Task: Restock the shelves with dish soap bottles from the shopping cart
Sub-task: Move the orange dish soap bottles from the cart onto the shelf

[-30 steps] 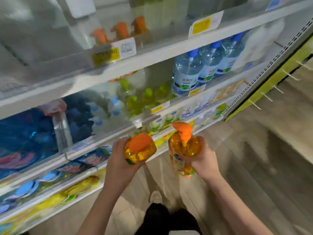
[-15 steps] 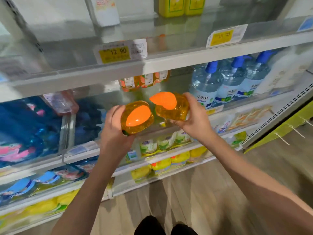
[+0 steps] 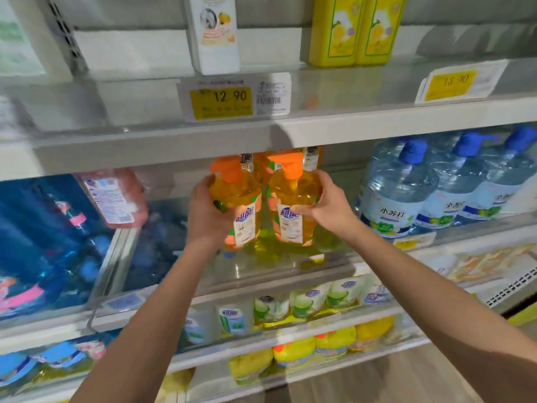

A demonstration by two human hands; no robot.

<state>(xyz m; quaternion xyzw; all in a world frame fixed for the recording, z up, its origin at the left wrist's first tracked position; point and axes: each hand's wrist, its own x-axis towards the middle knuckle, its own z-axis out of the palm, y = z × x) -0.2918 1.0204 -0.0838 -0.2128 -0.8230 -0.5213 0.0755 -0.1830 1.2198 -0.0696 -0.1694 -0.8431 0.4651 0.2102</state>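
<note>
I have both hands under the 12.90 price tag [image 3: 221,101], each gripping one orange dish soap bottle. My left hand [image 3: 207,216] wraps the left bottle [image 3: 239,196] from its outer side, fingers curled round the belly. My right hand [image 3: 328,210] clasps the right bottle [image 3: 293,199] the same way, thumb across the white label.

Both bottles stand with their long axis vertical and their orange pump heads up, almost reaching the shelf lip that carries the tag. The left one leans a little, its top tipped away from its neighbour, while the right one is close to upright. Labels face me. They sit just beside each other directly below the tag, low over the glossy shelf [image 3: 261,271]; I cannot tell whether their bases touch it.

More orange bottles [image 3: 261,165] stand behind them. Below the tag and off to the right is a row of blue-capped clear bottles [image 3: 398,193]; below and left lies a pink bottle [image 3: 113,196].
</note>
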